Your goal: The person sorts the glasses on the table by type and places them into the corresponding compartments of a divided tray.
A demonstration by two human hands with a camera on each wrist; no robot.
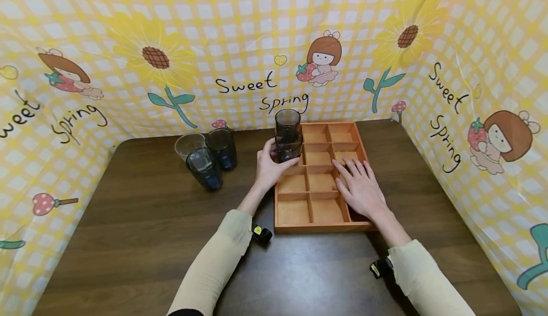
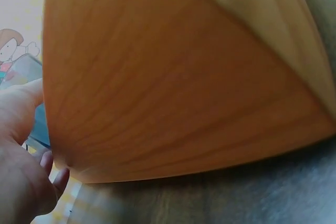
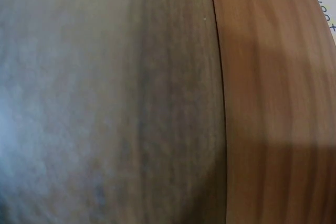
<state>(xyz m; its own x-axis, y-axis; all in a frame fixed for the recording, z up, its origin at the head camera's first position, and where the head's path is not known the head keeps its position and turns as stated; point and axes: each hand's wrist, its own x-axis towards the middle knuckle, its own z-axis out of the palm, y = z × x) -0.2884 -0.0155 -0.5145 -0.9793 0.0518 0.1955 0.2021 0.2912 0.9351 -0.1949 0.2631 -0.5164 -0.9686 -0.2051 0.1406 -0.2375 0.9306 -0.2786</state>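
Observation:
My left hand [image 1: 271, 167] grips dark tinted drinking glass [image 1: 288, 128] near the back left corner of a wooden divided tray [image 1: 325, 228]. A second rim line shows partway down, so I cannot tell whether it is one glass or two stacked. In the left wrist view, the tray's side [image 2: 157, 87] hides most of the glass [image 2: 26, 72] beside my fingers. My right hand [image 1: 361, 187] lies spread over the tray's right side, fingers extended and holding nothing. The right wrist view shows only the tray's side [image 3: 278, 103] and tabletop, not the hand.
Left of the tray stand three more glasses on the dark wooden table [image 1: 141, 221]: a clearer one [image 1: 183, 145], a dark one [image 1: 222, 147] and a tilted dark one [image 1: 204, 171]. A yellow checked cloth [image 1: 239, 35] hangs behind and along both sides.

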